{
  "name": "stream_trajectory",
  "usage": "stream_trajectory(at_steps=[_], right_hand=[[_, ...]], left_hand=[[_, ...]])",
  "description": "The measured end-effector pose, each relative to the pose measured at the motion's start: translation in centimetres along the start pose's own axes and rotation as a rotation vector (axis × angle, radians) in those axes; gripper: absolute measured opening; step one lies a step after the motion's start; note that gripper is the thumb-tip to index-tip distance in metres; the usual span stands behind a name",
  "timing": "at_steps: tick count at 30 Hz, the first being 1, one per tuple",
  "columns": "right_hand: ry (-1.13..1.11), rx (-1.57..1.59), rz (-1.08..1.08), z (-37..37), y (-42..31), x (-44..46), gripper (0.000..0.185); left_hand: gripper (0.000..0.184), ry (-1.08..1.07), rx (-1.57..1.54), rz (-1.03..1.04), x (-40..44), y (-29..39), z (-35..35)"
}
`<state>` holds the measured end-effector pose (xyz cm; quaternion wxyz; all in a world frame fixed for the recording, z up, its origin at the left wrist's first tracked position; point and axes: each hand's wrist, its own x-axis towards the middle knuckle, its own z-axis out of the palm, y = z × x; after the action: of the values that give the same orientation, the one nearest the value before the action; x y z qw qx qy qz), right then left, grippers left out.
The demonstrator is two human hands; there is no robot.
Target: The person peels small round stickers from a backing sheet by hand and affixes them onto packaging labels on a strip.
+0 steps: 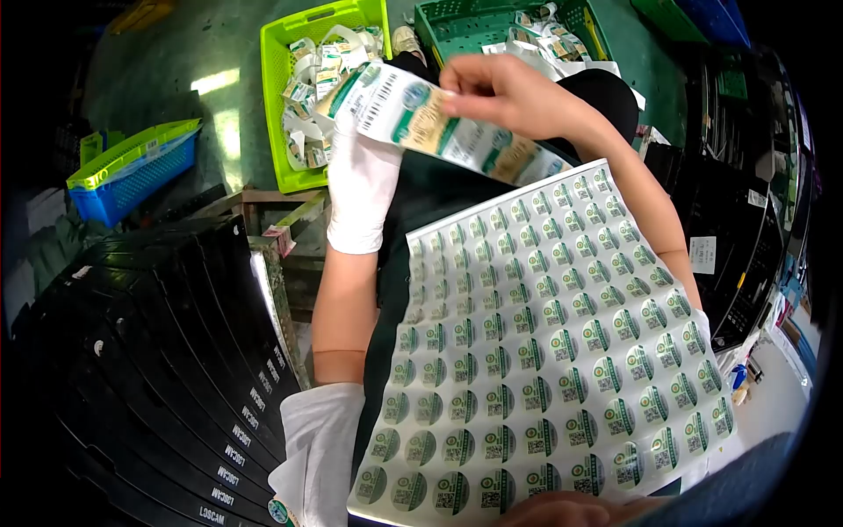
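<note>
A strip of printed labels (424,114) with barcodes stretches between my two hands. My left hand (364,180), in a white glove, holds its left end from beneath, with the fingers mostly hidden behind the strip. Bare, my right hand (505,95) pinches the strip's upper edge between thumb and fingers. The strip's right part hangs down toward my lap. Across my lap lies a large white sheet (544,325) covered in rows of round green stickers with square codes.
A lime green crate (274,105) of label strips stands ahead, beside a dark green crate (457,33) with more strips. Black stacked crates (167,351) rise at the left. Farther left is a blue crate (145,180). Dark crates (738,228) stand at the right.
</note>
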<state>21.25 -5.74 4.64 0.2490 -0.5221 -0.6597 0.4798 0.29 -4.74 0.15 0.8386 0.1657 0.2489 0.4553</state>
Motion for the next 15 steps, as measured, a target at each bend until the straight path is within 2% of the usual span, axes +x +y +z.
stream_trajectory(at_steps=[1, 3, 6, 9, 13, 15], right_hand=[[0.079, 0.038, 0.011, 0.1, -0.2, 0.7, 0.024], [0.139, 0.088, 0.025, 0.1, -0.7, 1.4, 0.028], [0.205, 0.226, 0.010, 0.2, -0.6, 1.5, 0.026], [0.199, 0.381, 0.161, -0.6, -1.6, 0.2, 0.027], [0.278, 0.350, 0.166, -1.7, -2.8, 0.1, 0.027], [0.417, 0.186, 0.026, -4.0, -1.3, 0.4, 0.022]], left_hand=[[0.047, -0.070, 0.072, 0.011, 0.1, -0.3, 0.4], [0.038, -0.068, 0.457, -0.095, 0.0, -1.6, 0.5], [0.027, 0.080, 0.420, 0.036, -0.1, -3.0, 1.4], [0.025, 0.010, 0.526, 0.072, -0.1, -2.6, 1.4], [0.028, -0.026, 0.632, 0.044, 0.0, -1.4, 0.4], [0.027, -0.011, 0.558, 0.057, -0.2, -1.2, -0.1]])
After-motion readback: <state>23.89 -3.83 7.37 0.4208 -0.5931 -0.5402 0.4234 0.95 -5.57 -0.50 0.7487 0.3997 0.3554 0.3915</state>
